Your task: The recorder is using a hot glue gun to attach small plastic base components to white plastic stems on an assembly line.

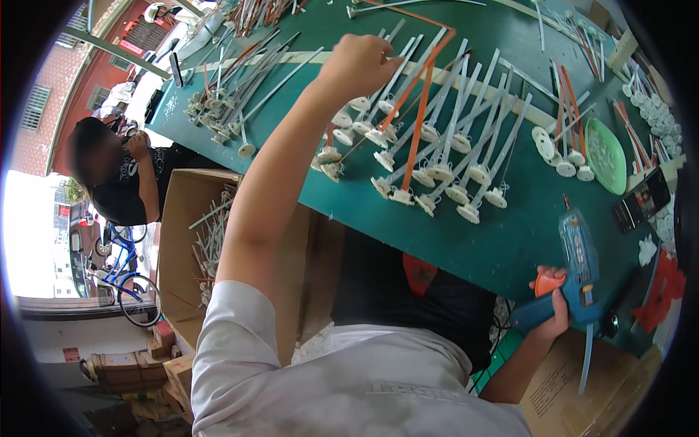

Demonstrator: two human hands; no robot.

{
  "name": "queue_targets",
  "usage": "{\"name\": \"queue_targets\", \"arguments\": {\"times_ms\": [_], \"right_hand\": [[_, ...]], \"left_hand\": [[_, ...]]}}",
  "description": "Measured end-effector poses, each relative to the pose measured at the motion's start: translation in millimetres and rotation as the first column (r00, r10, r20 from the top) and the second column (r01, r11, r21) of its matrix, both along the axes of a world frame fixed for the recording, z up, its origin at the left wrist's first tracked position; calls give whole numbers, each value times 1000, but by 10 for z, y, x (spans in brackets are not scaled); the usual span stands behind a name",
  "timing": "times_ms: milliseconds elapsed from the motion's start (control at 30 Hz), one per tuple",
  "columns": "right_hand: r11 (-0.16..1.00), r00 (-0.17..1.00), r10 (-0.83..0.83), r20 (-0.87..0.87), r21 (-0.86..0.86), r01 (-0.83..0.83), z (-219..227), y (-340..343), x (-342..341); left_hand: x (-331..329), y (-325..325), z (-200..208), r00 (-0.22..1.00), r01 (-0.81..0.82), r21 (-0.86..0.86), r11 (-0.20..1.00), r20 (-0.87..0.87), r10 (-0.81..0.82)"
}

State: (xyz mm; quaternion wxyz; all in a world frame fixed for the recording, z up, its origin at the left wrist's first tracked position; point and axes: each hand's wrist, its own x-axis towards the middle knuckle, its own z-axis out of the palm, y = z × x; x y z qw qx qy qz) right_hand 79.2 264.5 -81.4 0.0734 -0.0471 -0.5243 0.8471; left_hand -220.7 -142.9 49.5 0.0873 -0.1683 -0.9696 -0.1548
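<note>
My right hand (556,309) grips a blue glue gun (581,280) by its handle at the table's near right edge, nozzle up, fingers at the orange trigger. A pale glue stick (587,360) sticks out of its rear end. Out over the table, my left hand (358,67) has curled fingers beside the upper ends of white strips; what they hold, if anything, is hidden. Below and right of it lie rows of flat white strips with round cream discs (440,172) at their near ends. A few strips among them are orange (418,135).
More strip-and-disc pieces (247,149) lie at the left of the green table (349,207). At right are a green bowl (606,156) and a phone (641,200). A cardboard box (178,273) of such pieces stands below left. Another person (120,171) sits beyond it.
</note>
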Motion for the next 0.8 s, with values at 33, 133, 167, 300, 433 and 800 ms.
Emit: {"name": "queue_targets", "arguments": {"times_ms": [33,133,167,300,433,800], "right_hand": [[999,1000,13,7,30,-13,10,-4,6],[999,999,12,31,45,-14,76,-45,8],[999,998,-15,60,35,13,102,-74,0],[996,994,-6,106,93,-4,147,-77,-33],[990,987,-69,146,129,51,158,-60,-70],[994,987,-102,125,54,96,122,-88,-107]], "left_hand": [[-98,-161,38,987,-97,13,995,-128,98],[-389,-1024,-21,886,-350,11,937,-321,335],[-470,-1367,-118,877,-434,-126,892,-286,387],[-492,-2734,-660,783,-588,-451,671,-108,613],[-332,-2686,-628,871,-484,-475,735,-175,460],[-116,-3313,-550,838,-490,-701,519,-215,501]]}}
